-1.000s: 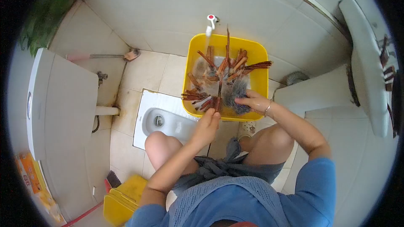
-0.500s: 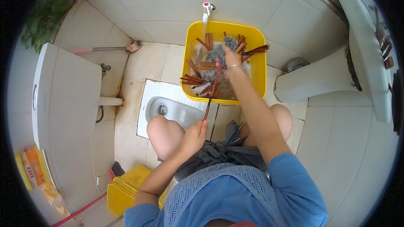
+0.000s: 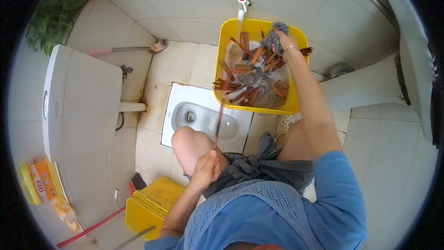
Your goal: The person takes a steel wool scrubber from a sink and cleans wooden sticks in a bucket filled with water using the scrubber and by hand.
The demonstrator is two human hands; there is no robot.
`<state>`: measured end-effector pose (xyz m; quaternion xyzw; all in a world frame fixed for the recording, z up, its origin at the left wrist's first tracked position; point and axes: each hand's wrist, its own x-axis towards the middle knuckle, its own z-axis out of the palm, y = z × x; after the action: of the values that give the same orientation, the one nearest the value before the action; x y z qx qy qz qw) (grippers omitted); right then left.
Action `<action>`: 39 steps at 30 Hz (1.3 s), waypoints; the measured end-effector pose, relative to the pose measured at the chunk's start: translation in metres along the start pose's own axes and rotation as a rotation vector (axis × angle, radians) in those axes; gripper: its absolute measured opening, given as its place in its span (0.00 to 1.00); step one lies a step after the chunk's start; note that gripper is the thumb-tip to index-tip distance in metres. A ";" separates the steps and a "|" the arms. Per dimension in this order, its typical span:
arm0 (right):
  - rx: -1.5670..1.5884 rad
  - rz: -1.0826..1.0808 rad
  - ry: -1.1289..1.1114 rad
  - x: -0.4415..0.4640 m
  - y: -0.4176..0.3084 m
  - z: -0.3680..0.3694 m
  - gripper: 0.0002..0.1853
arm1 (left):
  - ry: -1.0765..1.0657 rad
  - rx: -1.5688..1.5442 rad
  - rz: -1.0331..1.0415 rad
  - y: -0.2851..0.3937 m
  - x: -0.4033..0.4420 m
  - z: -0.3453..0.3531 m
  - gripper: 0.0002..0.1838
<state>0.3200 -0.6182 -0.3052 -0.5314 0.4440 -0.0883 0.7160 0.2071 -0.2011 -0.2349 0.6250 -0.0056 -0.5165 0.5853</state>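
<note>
Reddish-brown stick (image 3: 219,122): gripped by its near end in the closed left hand (image 3: 206,170), running forward from those fingers to a blurred far end at the yellow basin (image 3: 225,37).
Grey mesh cloth (image 3: 269,41): bunched in the right hand (image 3: 285,41), fingers curled on it.
Basin: beneath the right fingers, ahead of the left.
Loose sticks (image 3: 243,67): in foamy water (image 3: 267,90), nearer and leftward from the right fingers.
White tap (image 3: 242,7): beyond the right fingers, to their left.

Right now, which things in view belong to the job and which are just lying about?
Job: stick in left hand; grey scrubber in right hand; other sticks; yellow tub; tap.

Apparently lying about: yellow bin; brush; orange packet; plant.
</note>
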 end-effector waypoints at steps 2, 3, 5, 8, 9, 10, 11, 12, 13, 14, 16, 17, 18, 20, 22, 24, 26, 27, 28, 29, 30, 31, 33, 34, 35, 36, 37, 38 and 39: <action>-0.721 -0.085 -0.047 -0.007 0.035 -0.006 0.24 | -0.080 -0.381 -0.160 0.004 0.002 -0.014 0.22; -1.110 -0.110 -0.231 -0.018 0.049 -0.003 0.29 | -0.082 -0.385 -0.150 0.004 0.006 -0.014 0.22; -1.780 0.006 -0.748 -0.042 0.066 0.012 0.36 | -0.330 -0.667 -0.152 0.004 0.020 -0.007 0.23; -2.156 0.053 -1.148 -0.023 0.166 0.017 0.32 | -0.403 -0.781 -0.134 0.004 0.030 -0.002 0.23; -2.250 0.104 -1.197 -0.004 0.184 0.017 0.32 | -0.438 -0.882 -0.166 0.003 0.032 -0.002 0.23; -2.340 0.156 -1.255 0.003 0.188 0.023 0.33 | -0.474 -0.942 -0.195 0.000 0.035 -0.003 0.23; -2.182 0.136 -1.179 0.014 0.187 0.016 0.33 | -0.480 -0.941 -0.192 0.000 0.041 -0.003 0.23; -2.020 0.118 -1.107 0.010 0.173 0.013 0.34 | -0.452 -0.972 -0.199 -0.001 0.044 -0.002 0.22; -1.850 0.111 -1.042 -0.003 0.158 0.010 0.34 | -0.419 -1.004 -0.216 -0.003 0.044 -0.001 0.22; -1.679 0.111 -0.974 -0.019 0.145 0.005 0.34 | -0.415 -1.007 -0.236 -0.005 0.045 0.001 0.22; -1.355 0.044 -0.775 -0.043 0.119 -0.017 0.33 | -0.416 -1.137 -0.275 -0.005 0.061 0.010 0.22; -1.200 -0.018 -0.655 -0.057 0.107 -0.032 0.31 | -0.415 -1.145 -0.289 -0.004 0.066 0.016 0.22; -1.204 -0.010 -0.651 -0.071 0.094 -0.036 0.31 | -0.439 -1.090 -0.294 -0.001 0.075 0.024 0.22; -0.542 0.152 -0.631 -0.104 0.067 -0.041 0.27 | -0.477 -1.028 -0.296 0.011 0.095 0.042 0.22; -0.156 0.155 -0.508 -0.144 0.045 -0.030 0.23 | -0.338 -0.781 -0.252 0.023 0.111 0.063 0.22; 0.042 -0.068 -0.318 -0.172 0.050 -0.003 0.22 | -0.260 -0.567 -0.149 0.041 0.123 0.081 0.22; 0.049 -0.071 -0.135 -0.162 0.054 0.010 0.17 | -0.121 -0.203 0.019 0.043 0.127 0.098 0.21; 0.126 0.023 -0.091 -0.157 0.039 0.013 0.16 | -0.133 -0.202 0.023 0.028 0.132 0.098 0.21; 0.126 0.009 -0.086 -0.144 0.037 0.014 0.16 | -0.066 0.023 0.264 0.006 0.139 0.092 0.21; 0.099 -0.158 -0.018 -0.128 0.044 0.015 0.14 | 0.005 0.253 0.500 -0.007 0.138 0.084 0.21; 0.069 -0.315 0.054 -0.119 0.046 0.013 0.13 | -0.016 0.254 0.418 -0.005 0.121 0.077 0.21; 0.067 -0.318 0.060 -0.113 0.036 0.009 0.13 | -0.036 0.249 0.339 -0.004 0.102 0.069 0.22; 0.232 -0.112 0.090 -0.105 0.008 -0.003 0.12 | -0.027 0.342 0.375 -0.033 0.079 0.043 0.24; 0.019 -0.061 0.225 -0.121 -0.009 -0.001 0.19 | 0.005 0.369 0.294 -0.026 0.062 0.032 0.23; -0.055 -0.103 0.135 -0.108 0.004 -0.009 0.23 | 0.022 0.397 0.220 -0.012 0.047 0.025 0.22; -0.093 -0.285 0.212 -0.023 0.070 -0.022 0.24 | 0.034 0.429 0.233 -0.003 0.039 0.016 0.21; 0.099 -0.253 0.190 -0.032 0.060 -0.016 0.21 | 0.048 0.465 0.240 0.006 0.032 0.011 0.20; 0.291 -0.220 0.177 -0.043 0.049 -0.010 0.18 | 0.071 0.549 0.329 0.016 0.026 0.005 0.20; 0.306 -0.241 0.204 -0.055 0.029 -0.024 0.18 | 0.105 0.633 0.420 0.026 0.020 -0.002 0.19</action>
<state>0.2602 -0.5892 -0.3002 -0.4541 0.4287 -0.2929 0.7240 0.2334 -0.2195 -0.2287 0.7855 -0.2628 -0.3255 0.4560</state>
